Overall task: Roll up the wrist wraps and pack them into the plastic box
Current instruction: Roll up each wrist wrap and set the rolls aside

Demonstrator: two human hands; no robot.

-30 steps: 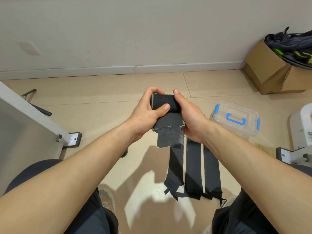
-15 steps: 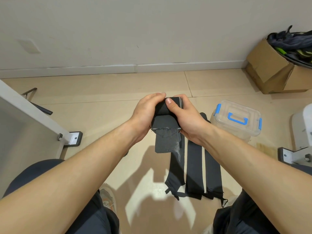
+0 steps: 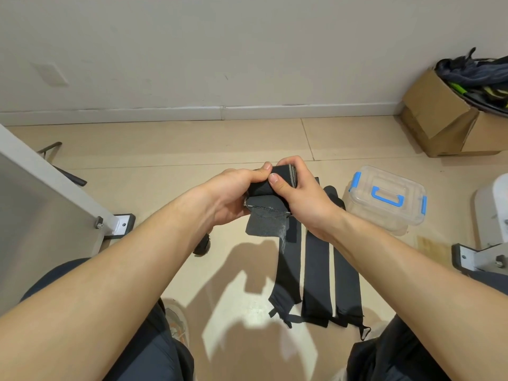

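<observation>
Snugly, wrist wrap [image 3: 284, 176] sits between left hand [image 3: 228, 195], right hand [image 3: 303, 198].

Half-rolled black wrap [image 3: 284, 176], lidded clear box [image 3: 379, 213]

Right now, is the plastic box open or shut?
Shut. Its clear lid lies flat on the plastic box, blue handle on top and blue latches at the sides.

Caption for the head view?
Left hand and right hand grip a part-rolled black wrist wrap above three flat wraps; closed plastic box nearby.
</observation>
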